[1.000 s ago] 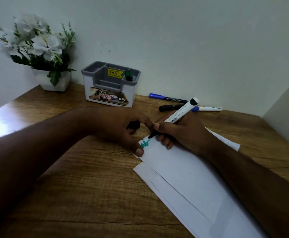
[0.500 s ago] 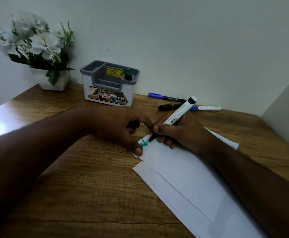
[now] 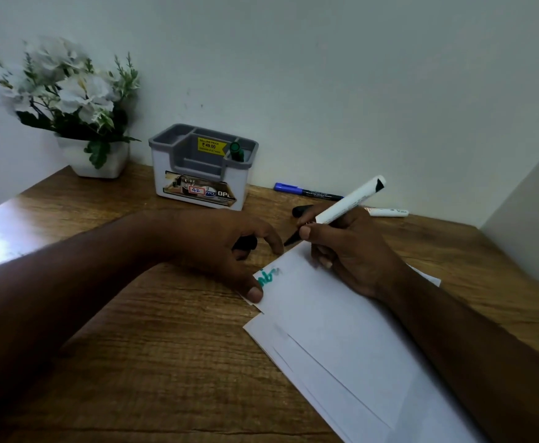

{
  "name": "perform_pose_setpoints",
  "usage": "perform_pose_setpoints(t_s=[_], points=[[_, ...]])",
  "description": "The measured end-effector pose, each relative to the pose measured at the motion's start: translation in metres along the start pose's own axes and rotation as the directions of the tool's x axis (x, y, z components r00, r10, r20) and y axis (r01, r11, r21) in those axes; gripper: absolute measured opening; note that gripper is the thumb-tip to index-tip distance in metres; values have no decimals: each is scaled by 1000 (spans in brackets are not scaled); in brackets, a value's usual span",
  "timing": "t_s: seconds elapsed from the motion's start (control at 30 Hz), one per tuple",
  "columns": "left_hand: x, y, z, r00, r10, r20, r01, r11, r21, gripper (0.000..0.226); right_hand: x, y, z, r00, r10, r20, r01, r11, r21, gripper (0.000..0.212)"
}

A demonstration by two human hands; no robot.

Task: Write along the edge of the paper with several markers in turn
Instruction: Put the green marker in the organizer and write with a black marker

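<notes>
A stack of white paper (image 3: 341, 330) lies on the wooden desk, with green writing (image 3: 269, 276) near its top-left edge. My right hand (image 3: 351, 254) grips a white marker (image 3: 348, 203) with a black tip; the tip hovers just off the paper's far corner. My left hand (image 3: 226, 247) presses its thumb on the paper's left edge and curls around a black marker cap (image 3: 245, 243). Behind the hands lie a blue-capped marker (image 3: 306, 190), a black marker (image 3: 301, 211) and a white marker (image 3: 388, 213).
A grey and white organiser (image 3: 202, 169) stands by the wall with a green marker (image 3: 236, 150) in its right compartment. A white pot of white flowers (image 3: 79, 123) stands at the back left. A side wall (image 3: 530, 199) closes the desk at the right.
My right hand has moved the marker tip up and away from the green writing to the paper's far corner. The left hand has kept its hold on the paper edge.
</notes>
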State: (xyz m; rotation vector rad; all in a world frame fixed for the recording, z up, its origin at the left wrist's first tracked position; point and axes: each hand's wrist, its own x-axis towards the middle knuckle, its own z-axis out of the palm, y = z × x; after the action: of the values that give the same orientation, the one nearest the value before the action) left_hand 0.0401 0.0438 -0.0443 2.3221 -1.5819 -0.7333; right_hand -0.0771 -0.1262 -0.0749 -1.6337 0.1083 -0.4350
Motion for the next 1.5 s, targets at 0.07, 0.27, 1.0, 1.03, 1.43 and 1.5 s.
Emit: perform_pose_setpoints(t_s=[0.07, 0.27, 1.0, 1.03, 1.43, 1.5], points=[[1, 0, 0, 1000, -1, -4, 1, 1000, 4, 67, 0, -2, -4, 1000, 1, 16, 0, 999, -42, 8], [1, -3, 0, 1000, 5, -13, -5, 1000, 6, 70, -1, -4, -5, 990, 48, 135, -34, 994, -103, 6], [1, -1, -1, 1000, 5, 0, -5, 1000, -8, 66, -11, -19, -1, 964, 116, 238, 50, 803, -594, 15], [0, 0, -1, 1000, 4, 2, -4, 1000, -5, 66, -11, -20, -1, 959, 130, 253, 52, 794, -606, 16], [0, 0, -1, 1000, -11, -1, 11, 1000, 11, 67, -11, -17, 1, 976, 133, 172, -31, 867, -497, 8], [-1, 1, -1, 1000, -15, 0, 15, 1000, 15, 66, -11, -15, 1, 982, 125, 145, -44, 884, -465, 10]])
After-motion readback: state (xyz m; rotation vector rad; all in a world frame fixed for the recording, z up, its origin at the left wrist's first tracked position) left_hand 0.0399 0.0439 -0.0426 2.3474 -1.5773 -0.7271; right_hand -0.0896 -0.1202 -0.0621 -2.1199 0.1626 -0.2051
